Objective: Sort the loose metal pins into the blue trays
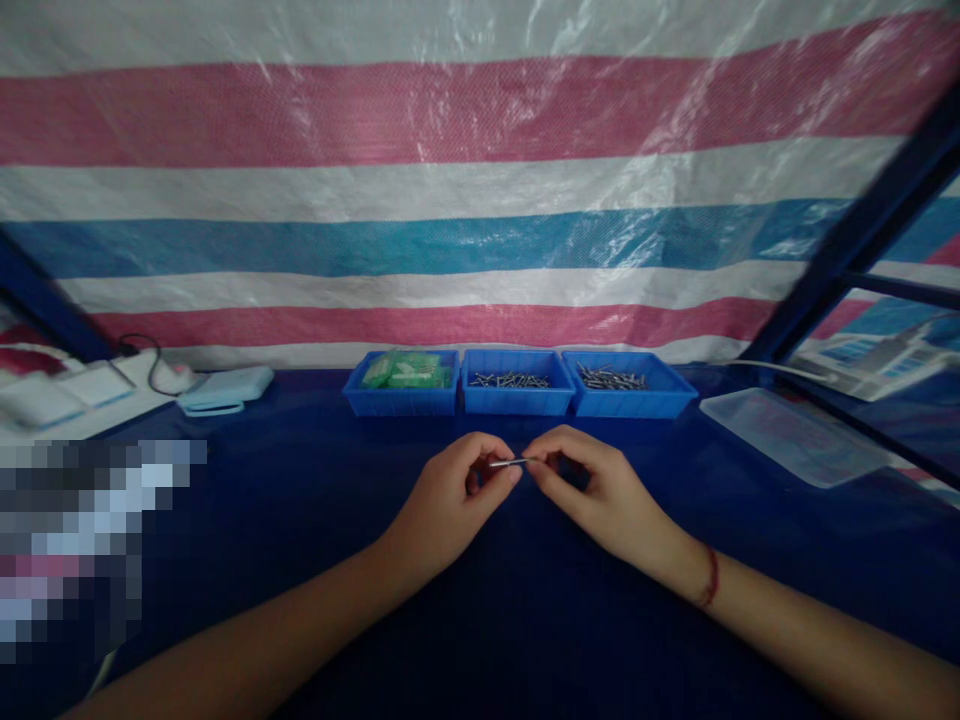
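A thin silvery metal piece (507, 463) spans the small gap between my two hands, above the dark blue table (480, 620). My left hand (457, 490) pinches its left part between thumb and fingers. On the other side, the thumb and forefinger of my right hand (592, 485) close on its right end. Beyond my hands stand three blue bins side by side: the left bin (405, 403) holds green packets (409, 370), while the middle bin (517, 402) and the right bin (636, 404) hold thin metal pieces.
A clear plastic lid (795, 435) lies at the right. At the back left are a light blue case (229, 388) and white power strips (97, 392) with a black cable. A striped sheet (480, 240) hangs behind the table, between dark blue frame posts.
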The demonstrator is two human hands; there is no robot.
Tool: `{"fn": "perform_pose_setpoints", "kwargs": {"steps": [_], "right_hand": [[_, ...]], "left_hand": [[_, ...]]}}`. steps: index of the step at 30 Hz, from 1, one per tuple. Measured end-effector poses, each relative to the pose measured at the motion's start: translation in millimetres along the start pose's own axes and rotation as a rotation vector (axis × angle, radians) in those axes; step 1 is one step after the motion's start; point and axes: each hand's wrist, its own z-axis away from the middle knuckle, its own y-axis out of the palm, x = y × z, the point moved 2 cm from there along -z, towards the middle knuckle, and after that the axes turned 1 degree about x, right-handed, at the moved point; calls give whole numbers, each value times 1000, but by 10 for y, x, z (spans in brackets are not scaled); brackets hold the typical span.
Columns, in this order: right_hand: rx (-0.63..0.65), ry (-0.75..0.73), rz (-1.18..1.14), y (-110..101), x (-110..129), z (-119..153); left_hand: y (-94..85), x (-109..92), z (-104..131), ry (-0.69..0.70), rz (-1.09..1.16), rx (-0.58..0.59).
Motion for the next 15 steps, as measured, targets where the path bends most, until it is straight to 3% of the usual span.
{"fn": "perform_pose_setpoints", "kwargs": {"steps": [7, 11, 15], "right_hand": [[101, -120, 75, -20, 65, -10], [-94, -149, 365, -277, -28, -114], [-366, -97, 648, -794, -263, -237]], "left_hand": [[-10, -15, 20, -20, 42, 12], [3, -6, 23, -46, 68, 16], [4, -27, 27, -65, 40, 61]]}}
